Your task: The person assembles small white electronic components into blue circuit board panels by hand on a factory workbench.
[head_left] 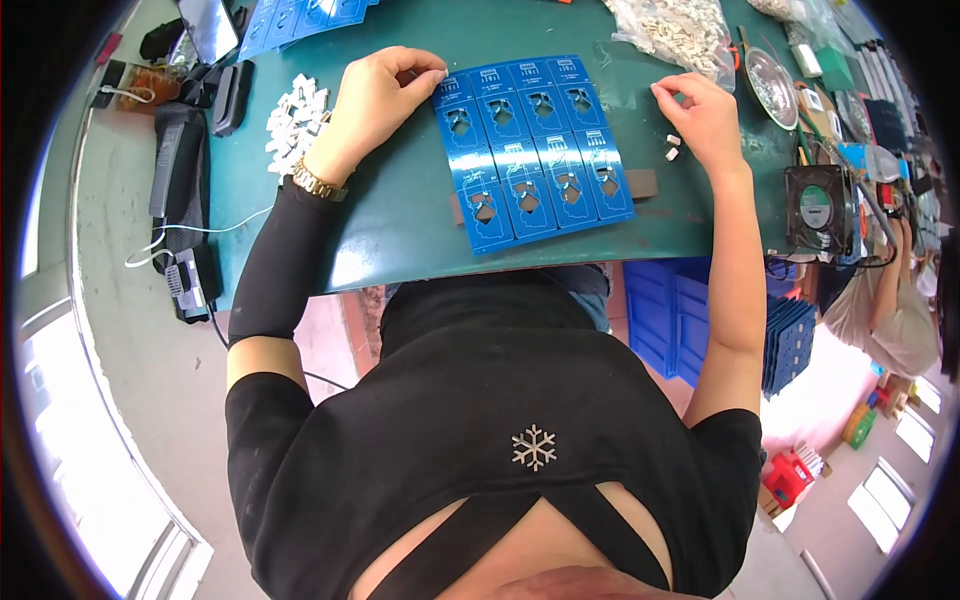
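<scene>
A blue circuit-board panel (487,158), divided into several units with cut-outs, lies in front of me on the green table. At its far left corner, my left hand (385,95) is closed in a pinch; a tiny pale bit shows at the fingertips, too small to name. Right of the panel, my right hand (703,118) hovers over the table with thumb and forefinger pinched together. Whatever it may hold is hidden. Just below that hand lie a few small white connectors (672,154). A pile of similar white connectors (296,120) sits beside my left wrist.
Brown strips (643,184) lie under the panel. A bag of white parts (675,35), a metal bowl (771,88) and a small fan (818,210) stand to the right. More blue panels (300,20) and a phone (208,30) are at far left. Blue crates (652,315) sit below the table edge.
</scene>
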Available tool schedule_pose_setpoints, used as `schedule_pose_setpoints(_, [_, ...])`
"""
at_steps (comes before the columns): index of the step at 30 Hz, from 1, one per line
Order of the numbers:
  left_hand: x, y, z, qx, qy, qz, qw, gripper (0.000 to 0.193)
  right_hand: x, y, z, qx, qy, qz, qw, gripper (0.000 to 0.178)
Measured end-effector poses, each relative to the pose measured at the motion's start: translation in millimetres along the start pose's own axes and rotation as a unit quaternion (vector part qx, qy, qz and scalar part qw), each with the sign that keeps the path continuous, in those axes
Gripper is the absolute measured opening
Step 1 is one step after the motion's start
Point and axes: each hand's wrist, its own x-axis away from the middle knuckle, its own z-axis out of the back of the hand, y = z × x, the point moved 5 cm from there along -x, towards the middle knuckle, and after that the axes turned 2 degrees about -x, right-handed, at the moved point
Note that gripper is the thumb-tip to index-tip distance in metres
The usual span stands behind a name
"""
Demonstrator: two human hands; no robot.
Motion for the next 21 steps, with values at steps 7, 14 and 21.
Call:
schedule_pose_setpoints(7, [-1,-4,1,0.001,0.013,-0.006,1.0,0.017,-4,11,-7,0.031,-0.034,-0.015,0.999,0.017])
schedule_pose_setpoints(14, [-2,-10,2,0.051,0.007,-0.006,0.999,0.018,10,3,1,0.143,-0.034,0.055,0.988,0.021])
schedule_pose_setpoints(21, [3,-6,3,0.028,0.001,-0.01,1.0,0.019,32,26,9,-0.155,0.075,-0.143,0.975,0.018])
